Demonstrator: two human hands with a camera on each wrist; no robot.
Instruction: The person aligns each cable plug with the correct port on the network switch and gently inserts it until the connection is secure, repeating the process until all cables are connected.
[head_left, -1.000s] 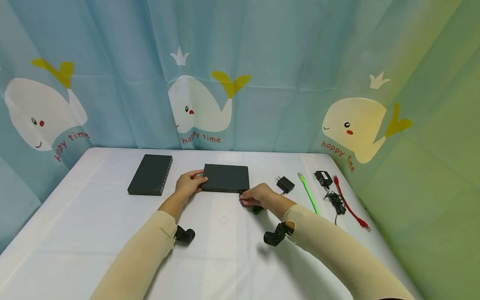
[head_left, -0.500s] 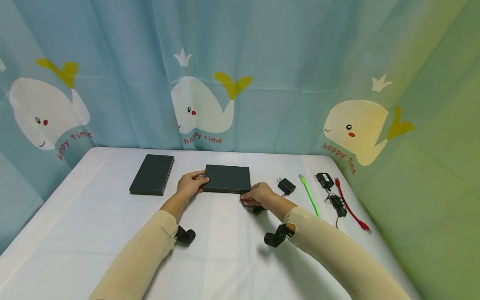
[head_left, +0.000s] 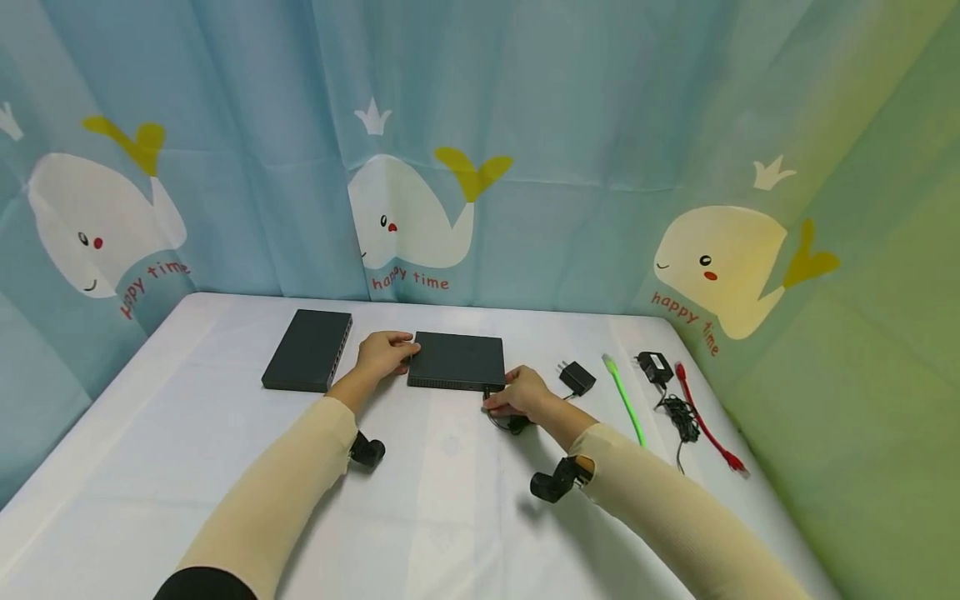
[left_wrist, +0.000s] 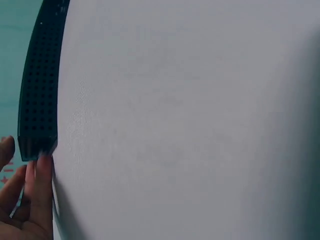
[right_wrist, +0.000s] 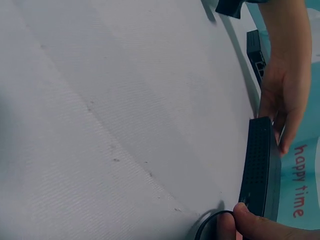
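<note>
A flat black network switch point(head_left: 457, 360) lies on the white table, its perforated front edge toward me. At its left end is my left hand point(head_left: 381, 357), thumb by the top edge and fingertips against the short side, as the left wrist view shows at the end of the vented casing point(left_wrist: 40, 90). My right hand point(head_left: 521, 393) pinches the plug end of a thin black power cord point(right_wrist: 207, 220) at the front edge, near the right corner. The plug itself is mostly hidden by the fingers. Under that hand lies the dark bundled cord point(head_left: 517, 426), leading toward a black power adapter point(head_left: 577, 378).
A second black switch point(head_left: 307, 350), with ports along its side, lies at the left. On the right are a green cable point(head_left: 624, 398), another adapter point(head_left: 656, 367) with bundled cord point(head_left: 681, 417), and a red network cable point(head_left: 705, 425). A whale-print curtain point(head_left: 570, 167) hangs behind the table.
My left hand has shifted slightly up and away along the switch's left end. The right hand keeps its pinch at the front edge. The head view has turned a little.
</note>
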